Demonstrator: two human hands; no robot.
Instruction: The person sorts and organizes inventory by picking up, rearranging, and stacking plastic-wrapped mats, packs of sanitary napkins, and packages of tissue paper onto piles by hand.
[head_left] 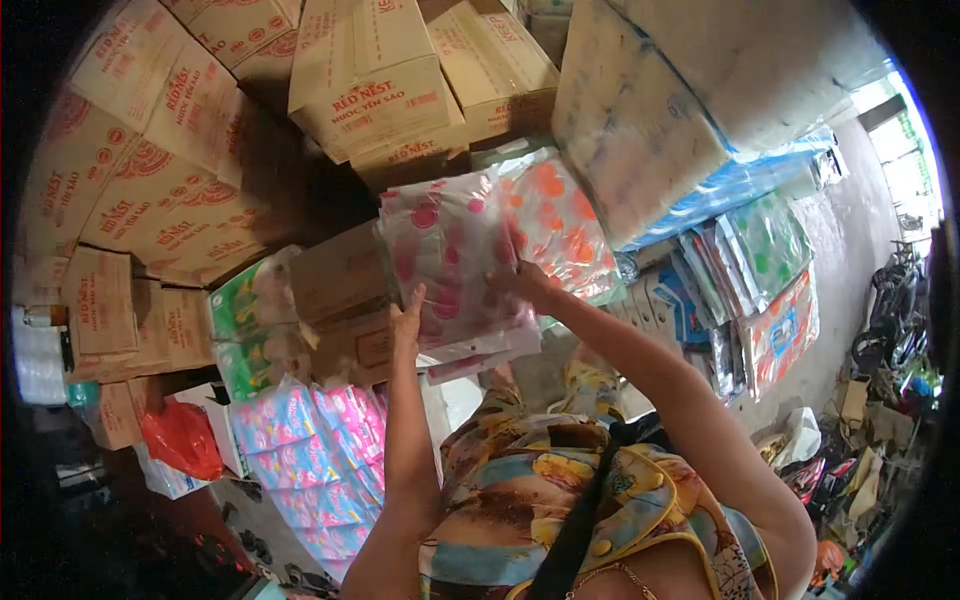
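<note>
A flat stack of clear plastic bags with pink dots [452, 225] lies in front of me, partly over a brown carton. My left hand [407, 318] grips its lower left edge, thumb on top and the other fingers largely hidden. My right hand [517, 281] is closed at the stack's right side, its fingertips hard to make out. Just beyond the right hand rests a similar stack with orange dots [556, 215], next to the pink-dotted one.
Red Nest cartons [375, 90] are piled at the back and left. A large plastic-wrapped bale [640, 130] stands at back right. More dotted bags [765, 245] lie to the right. Pink and blue packs [300, 450] and a red plastic bag [182, 440] are at lower left.
</note>
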